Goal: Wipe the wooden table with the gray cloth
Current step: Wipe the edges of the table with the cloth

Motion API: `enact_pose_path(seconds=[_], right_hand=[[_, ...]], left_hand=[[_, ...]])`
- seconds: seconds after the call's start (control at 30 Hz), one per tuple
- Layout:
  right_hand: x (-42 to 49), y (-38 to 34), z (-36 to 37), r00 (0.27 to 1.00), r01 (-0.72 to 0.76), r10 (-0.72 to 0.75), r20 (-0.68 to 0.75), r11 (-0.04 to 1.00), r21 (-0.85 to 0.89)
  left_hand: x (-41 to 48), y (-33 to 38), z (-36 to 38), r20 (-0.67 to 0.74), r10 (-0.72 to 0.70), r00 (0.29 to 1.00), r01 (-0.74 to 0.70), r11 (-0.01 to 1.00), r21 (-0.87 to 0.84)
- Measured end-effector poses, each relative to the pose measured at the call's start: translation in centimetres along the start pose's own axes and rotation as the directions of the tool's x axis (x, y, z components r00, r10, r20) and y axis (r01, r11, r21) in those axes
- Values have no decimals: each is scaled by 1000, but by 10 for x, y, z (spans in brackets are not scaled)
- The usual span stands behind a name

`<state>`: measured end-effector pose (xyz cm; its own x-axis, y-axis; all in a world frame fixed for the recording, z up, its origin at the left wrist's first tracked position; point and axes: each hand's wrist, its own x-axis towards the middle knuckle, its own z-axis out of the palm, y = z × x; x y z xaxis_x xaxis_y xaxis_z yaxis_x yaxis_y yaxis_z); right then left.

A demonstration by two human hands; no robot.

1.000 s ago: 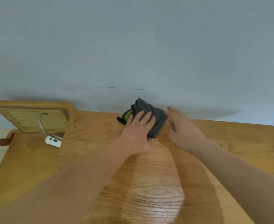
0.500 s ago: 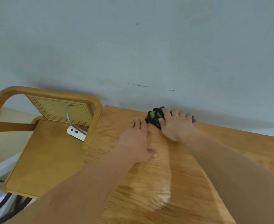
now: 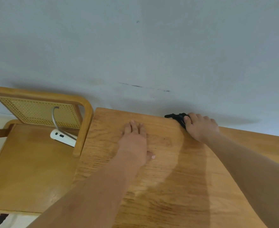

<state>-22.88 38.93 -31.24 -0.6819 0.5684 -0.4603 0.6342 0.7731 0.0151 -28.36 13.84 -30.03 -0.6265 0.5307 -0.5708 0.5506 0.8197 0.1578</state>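
Right hand at far edge of light wooden table, by wall; I see fingers curled over bunched dark gray cloth, gripping it. Left hand flat on tabletop, fingers straight, holding nothing.

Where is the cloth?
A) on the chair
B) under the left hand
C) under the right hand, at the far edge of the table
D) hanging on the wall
C: the right hand covers the cloth at the far edge of the table, while the left hand lies flat on bare wood.
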Motion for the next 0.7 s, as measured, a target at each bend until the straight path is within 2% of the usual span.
enact_pose_path(seconds=[0.1, 0.3, 0.47, 0.57, 0.7], right_hand=[[-9, -32, 10, 999, -17, 17, -43, 1000, 7], [-25, -98, 29, 960, 248, -252, -123, 968, -44], [-12, -52, 16, 921, 376, -381, -78, 924, -66], [-10, -14, 18, 929, 358, -362, -76, 932, -63], [-8, 44, 16, 937, 337, -339, -83, 941, -37]], left_hand=[[0, -1, 3, -10, 5, 1000, -5, 1000, -11], [0, 1, 1, -26, -25, 999, 24, 999, -45], [3, 12, -5, 17, -51, 999, 51, 999, 16], [-1, 19, -13, 47, -73, 996, 72, 997, 18], [-14, 43, -15, 16, -120, 993, 119, 993, 24]])
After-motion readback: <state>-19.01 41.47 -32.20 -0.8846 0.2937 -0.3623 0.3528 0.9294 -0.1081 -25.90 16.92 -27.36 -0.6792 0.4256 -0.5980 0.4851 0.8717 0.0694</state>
